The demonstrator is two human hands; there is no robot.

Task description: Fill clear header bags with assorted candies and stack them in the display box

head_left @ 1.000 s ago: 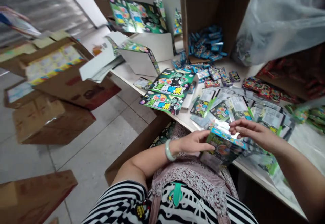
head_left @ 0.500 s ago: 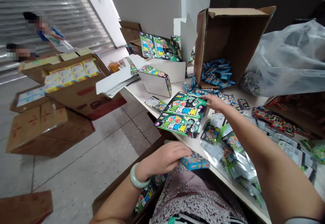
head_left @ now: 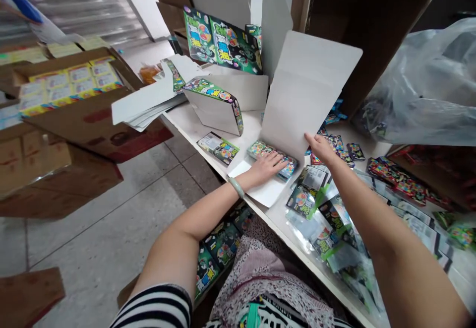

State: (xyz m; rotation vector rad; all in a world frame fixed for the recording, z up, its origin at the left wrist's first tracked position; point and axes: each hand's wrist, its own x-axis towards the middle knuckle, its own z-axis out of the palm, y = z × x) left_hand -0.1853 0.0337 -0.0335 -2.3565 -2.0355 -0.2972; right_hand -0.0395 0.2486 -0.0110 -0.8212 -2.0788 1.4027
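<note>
Our left hand (head_left: 265,168) lies flat and open on a row of small candy packs (head_left: 273,155), pressing them onto the lower panel of an unfolded white card display box (head_left: 305,90); our right hand (head_left: 320,148), fingers spread, rests against its raised panel, gripping nothing; the card sits on the tabletop (head_left: 193,122), beside clear printed sachets (head_left: 316,219) and below a cardboard carton (head_left: 357,20).

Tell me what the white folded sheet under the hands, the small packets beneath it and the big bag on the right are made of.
The white sheet looks like matte paperboard: it stands stiffly and has crisp fold lines. The small packets show bright printing with a slight gloss, perhaps card or film; it's hard to tell. The bag looks like thin plastic film: translucent, soft wrinkles.
</note>
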